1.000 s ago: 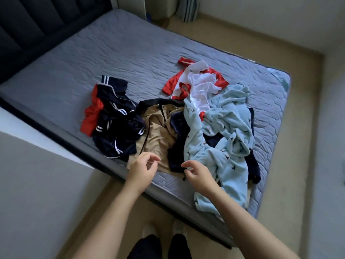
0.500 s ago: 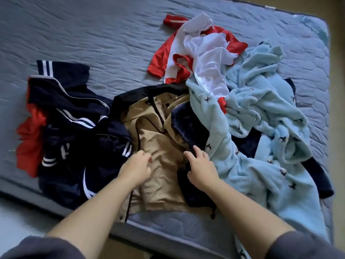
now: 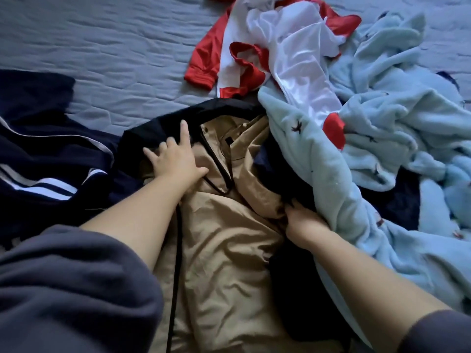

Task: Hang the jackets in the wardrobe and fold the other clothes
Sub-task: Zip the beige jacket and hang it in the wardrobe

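Both hands are reaching farther up the bed [image 3: 102,59] than before. Now the left hand [image 3: 175,159] is pressing flat, released fingers [image 3: 184,131] on one smooth tan jacket [image 3: 224,250] mid-bed. Meanwhile the right hand [image 3: 303,222] is digging under one fluffy blue fleece [image 3: 382,138], its grasp impossible to tell.

The left hand [image 3: 175,159] lies flat, fingers spread, on the tan jacket [image 3: 224,250] at its black collar [image 3: 153,129]; the right hand [image 3: 304,222] is at the jacket's right edge, its fingers partly hidden in dark cloth under the light blue fleece [image 3: 369,138]; a red and white jacket [image 3: 293,52] lies beyond; a navy striped garment [image 3: 51,159] lies left on the grey mattress [image 3: 102,59].
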### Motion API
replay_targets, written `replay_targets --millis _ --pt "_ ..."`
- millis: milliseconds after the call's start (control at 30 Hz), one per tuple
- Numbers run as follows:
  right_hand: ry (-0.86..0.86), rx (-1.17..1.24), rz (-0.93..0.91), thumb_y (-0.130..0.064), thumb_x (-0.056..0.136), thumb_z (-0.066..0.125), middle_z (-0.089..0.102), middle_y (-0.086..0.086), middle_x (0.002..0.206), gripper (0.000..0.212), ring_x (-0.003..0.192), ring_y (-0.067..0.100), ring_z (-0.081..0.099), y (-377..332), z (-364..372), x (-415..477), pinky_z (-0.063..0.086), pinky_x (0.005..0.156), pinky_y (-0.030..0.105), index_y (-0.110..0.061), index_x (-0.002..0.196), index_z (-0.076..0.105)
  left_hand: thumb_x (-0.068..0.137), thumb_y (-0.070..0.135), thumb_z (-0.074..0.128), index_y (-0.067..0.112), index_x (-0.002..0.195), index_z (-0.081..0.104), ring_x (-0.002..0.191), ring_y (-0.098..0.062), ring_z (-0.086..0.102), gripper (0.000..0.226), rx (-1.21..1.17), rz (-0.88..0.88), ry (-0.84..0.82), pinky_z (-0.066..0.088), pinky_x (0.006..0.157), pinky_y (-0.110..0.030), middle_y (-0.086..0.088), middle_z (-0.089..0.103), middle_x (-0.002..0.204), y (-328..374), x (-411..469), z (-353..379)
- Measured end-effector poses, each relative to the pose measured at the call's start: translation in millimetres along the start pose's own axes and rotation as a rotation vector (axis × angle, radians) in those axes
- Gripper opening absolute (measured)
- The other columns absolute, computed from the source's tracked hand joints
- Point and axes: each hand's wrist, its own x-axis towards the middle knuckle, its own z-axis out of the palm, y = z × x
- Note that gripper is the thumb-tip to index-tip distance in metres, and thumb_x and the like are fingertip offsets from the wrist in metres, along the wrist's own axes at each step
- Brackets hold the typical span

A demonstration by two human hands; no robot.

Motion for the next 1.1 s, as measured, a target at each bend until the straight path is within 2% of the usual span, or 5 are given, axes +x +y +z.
replay_targets --millis 167,400,600,800,1100 --pt "-0.049 0.005 0.011 -0.023 0.093 0.045 -0.004 0.002 0.162 0.068 0.145 0.028 0.018 -0.3 2.2 3.3 0.024 0.115 0.036 -0.017 0.153 0.014 0.087 0.008 0.047 0.017 0.091 0.05 0.099 -0.031 0.057 0.01 0.137 0.079 -0.067 0.031 0.097 -0.041 -0.01 0.063 0.105 11.5 -7.1 13.6" --pt "0.236 0.163 -0.014 -0.032 0.09 0.047 0.057 0.004 0.12 0.024 0.111 0.03 0.055 -26.6 -12.1 -37.0 0.043 0.08 0.032 -0.023 0.102 0.065 0.094 0.025 0.038 0.015 0.08 0.035 0.07 -0.031 0.043 0.018 0.002 0.337 0.074 0.028 0.063 -0.036 -0.016 0.06 0.087 -5.4 -53.8 -19.6" --pt "0.451 0.106 -0.174 -0.027 0.095 0.042 0.034 -0.005 0.153 0.028 0.145 0.02 0.018 -45.1 -24.2 -81.7 0.014 0.114 0.047 -0.028 0.108 0.067 0.097 0.035 0.038 0.018 0.078 0.035 0.07 -0.029 0.042 0.025 -0.104 0.307 0.063 0.029 0.061 -0.036 -0.014 0.059 0.087 -3.7 -85.0 -74.3" --pt "0.598 0.13 -0.19 -0.024 0.093 0.042 0.026 -0.004 0.157 0.031 0.147 0.02 0.01 -44.4 -113.6 -144.0 0.009 0.115 0.047 -0.027 0.113 0.066 0.099 0.039 0.038 0.016 0.094 0.054 0.103 -0.036 0.056 0.028 -0.209 0.315 0.068 0.038 0.073 -0.037 -0.013 0.064 0.107 29.8 -120.4 -172.9" --pt "0.739 0.362 -0.203 -0.015 0.09 0.041 0.064 0.008 0.101 0.017 0.097 0.035 0.057 -31.3 -299.4 -308.4 0.036 0.074 0.037 -0.015 0.085 0.057 0.098 0.04 0.038 0.024 0.076 0.046 0.098 -0.035 0.057 0.028 -0.237 0.399 0.247 0.032 0.068 -0.034 -0.012 0.064 0.102 86.1 -217.9 -391.5"
